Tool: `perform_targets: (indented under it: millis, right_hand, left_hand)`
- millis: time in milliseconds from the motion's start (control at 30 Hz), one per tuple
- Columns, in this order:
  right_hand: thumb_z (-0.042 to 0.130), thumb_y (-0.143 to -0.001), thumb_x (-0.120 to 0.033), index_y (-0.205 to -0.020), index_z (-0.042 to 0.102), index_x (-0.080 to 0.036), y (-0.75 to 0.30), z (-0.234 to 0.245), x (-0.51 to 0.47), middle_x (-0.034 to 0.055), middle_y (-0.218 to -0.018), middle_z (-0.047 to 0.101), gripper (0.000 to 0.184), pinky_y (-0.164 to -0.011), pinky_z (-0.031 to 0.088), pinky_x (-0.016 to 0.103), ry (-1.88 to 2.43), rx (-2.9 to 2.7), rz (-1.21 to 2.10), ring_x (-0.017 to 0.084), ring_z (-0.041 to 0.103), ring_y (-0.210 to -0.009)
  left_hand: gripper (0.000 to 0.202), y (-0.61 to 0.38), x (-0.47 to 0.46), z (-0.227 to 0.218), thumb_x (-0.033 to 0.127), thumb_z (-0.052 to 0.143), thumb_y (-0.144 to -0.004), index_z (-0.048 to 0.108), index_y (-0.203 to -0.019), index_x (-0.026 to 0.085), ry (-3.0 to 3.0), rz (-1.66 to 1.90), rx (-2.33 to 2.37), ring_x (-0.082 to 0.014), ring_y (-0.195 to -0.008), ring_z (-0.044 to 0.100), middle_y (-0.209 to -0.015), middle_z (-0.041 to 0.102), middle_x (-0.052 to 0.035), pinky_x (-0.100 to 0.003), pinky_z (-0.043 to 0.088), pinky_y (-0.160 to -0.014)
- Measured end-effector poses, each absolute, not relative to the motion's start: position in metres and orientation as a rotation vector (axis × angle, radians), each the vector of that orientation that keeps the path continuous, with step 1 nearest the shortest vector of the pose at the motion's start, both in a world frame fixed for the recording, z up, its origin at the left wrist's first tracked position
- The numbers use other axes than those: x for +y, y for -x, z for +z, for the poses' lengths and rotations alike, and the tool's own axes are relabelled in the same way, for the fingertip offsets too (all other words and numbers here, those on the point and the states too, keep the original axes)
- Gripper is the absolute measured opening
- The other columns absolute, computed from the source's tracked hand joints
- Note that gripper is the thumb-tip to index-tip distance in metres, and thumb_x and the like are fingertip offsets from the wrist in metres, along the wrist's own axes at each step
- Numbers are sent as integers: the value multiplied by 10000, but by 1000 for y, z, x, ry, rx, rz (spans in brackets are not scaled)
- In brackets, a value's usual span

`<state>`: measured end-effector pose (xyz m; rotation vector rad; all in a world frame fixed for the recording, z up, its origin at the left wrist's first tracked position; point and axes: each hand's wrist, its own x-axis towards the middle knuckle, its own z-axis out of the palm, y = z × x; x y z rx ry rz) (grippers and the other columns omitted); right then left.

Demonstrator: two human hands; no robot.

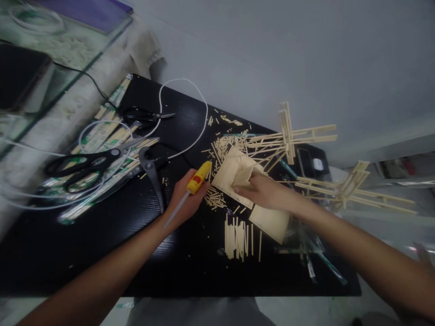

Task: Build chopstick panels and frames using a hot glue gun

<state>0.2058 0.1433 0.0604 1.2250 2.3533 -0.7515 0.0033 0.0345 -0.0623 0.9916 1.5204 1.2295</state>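
While the left hand [185, 199] is wrapped around a yellow glue gun [200, 176], a pale glue stick [176, 209] juts from the gun's rear and crosses over the wrist. The right hand [268, 192] has thumb and fingers clamped on a raised part of the wooden piece [228, 171], which sits just beyond and between the two hands on the black desk [190, 271]; its far fingertips are hard to make out. The gun's nozzle end points toward the piece's left edge.

Close around the piece, short cut sticks [222, 147] lie in loose heaps, and a flat square panel [270, 224] rests just below the right hand. Nearer the person, a row of thin sticks [237, 239] lies side by side. Past the right hand are two stick frames [288, 136] [351, 190] with crosspieces, and a dark phone [305, 161] lies near them.

Left of the gun are black pliers [152, 176], large black-handled scissors [84, 165] on wrapped sticks [112, 136], and small snips [146, 116]. A white cable [206, 108] loops across the desk's far side, and a grey wall [272, 54] rises behind.
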Motion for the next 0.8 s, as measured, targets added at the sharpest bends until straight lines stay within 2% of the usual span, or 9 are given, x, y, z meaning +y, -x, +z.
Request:
perform_targets:
  millis: [133, 267, 333, 500, 700, 800]
  right_hand:
    - [547, -1033, -481, -1212, 778, -202, -207, 58, 143, 140, -1327, 712, 404, -1100, 541, 437, -1266, 2344, -760, 335, 697, -1211]
    - [525, -1048, -465, -1308, 740, -209, -209, 54, 146, 123, -1472, 642, 423, -1183, 482, 446, -1233, 2369, -900, 326, 616, -1359]
    - [517, -1049, -462, -1312, 740, -229, -209, 55, 149, 104, -1453, 662, 416, -1160, 510, 440, -1220, 2350, -966, 314, 634, -1337]
    - [515, -1029, -553, -1098, 812, -234, -206, 62, 154, 104, -1246, 765, 442, -1055, 591, 440, -1276, 2198, -1003, 335, 719, -1179]
    - [496, -994, -706, -1067, 826, -218, -204, 65, 156, 131, -1286, 745, 593, -1044, 600, 431, -1327, 2162, -967, 342, 702, -1227]
    - [500, -985, -729, -1067, 831, -194, -205, 67, 157, 156, -1282, 748, 634, -1028, 608, 447, -1394, 2107, -971, 344, 731, -1170]
  left_hand:
    - [236, -3, 35, -63, 405, 690, -904, 543, -862, 225, -983, 1231, 1516, -126, -600, 504, -707, 553, 36, -262, 384, -562]
    - [241, -4, 35, -64, 405, 692, -901, 540, -856, 224, -973, 1239, 1512, -124, -594, 504, -701, 548, 36, -262, 384, -557]
    - [239, -4, 35, -64, 408, 689, -903, 540, -859, 225, -972, 1241, 1511, -124, -595, 505, -701, 548, 38, -261, 386, -559]
    - [229, -4, 35, -64, 408, 686, -905, 557, -869, 223, -975, 1243, 1511, -121, -588, 498, -696, 548, 40, -261, 381, -555]
    - [236, -4, 36, -63, 412, 688, -904, 552, -866, 222, -970, 1253, 1508, -122, -589, 498, -694, 539, 38, -263, 383, -559]
    - [241, -4, 36, -61, 414, 688, -902, 547, -860, 223, -966, 1255, 1505, -123, -586, 492, -692, 539, 37, -265, 380, -560]
